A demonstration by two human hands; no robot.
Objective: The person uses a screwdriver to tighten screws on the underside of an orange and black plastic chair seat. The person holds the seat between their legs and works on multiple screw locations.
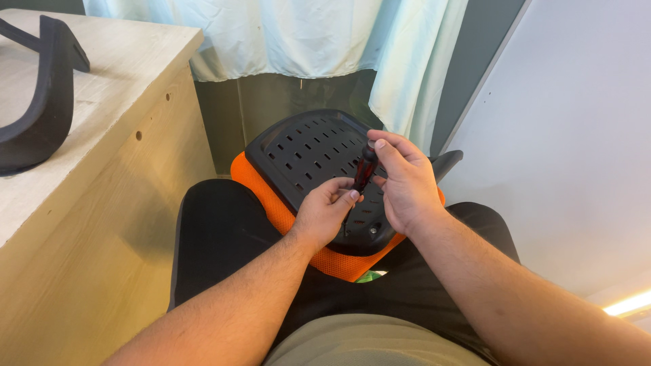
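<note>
A chair seat lies upside down across my lap: a black slotted plastic underside (308, 152) over an orange mesh cushion (254, 179). A screwdriver (363, 173) with a red and black handle stands nearly upright on the plastic near its front edge. My right hand (400, 183) grips the top of the handle, thumb on its black cap. My left hand (325, 210) pinches the lower part of the screwdriver by the shaft. The tip is hidden behind my left fingers.
A light wooden desk (102, 176) stands close on the left, with a black curved chair armrest (41, 95) lying on top. A pale curtain (298, 37) hangs behind. A white wall panel (576, 135) is on the right. My legs are in black trousers.
</note>
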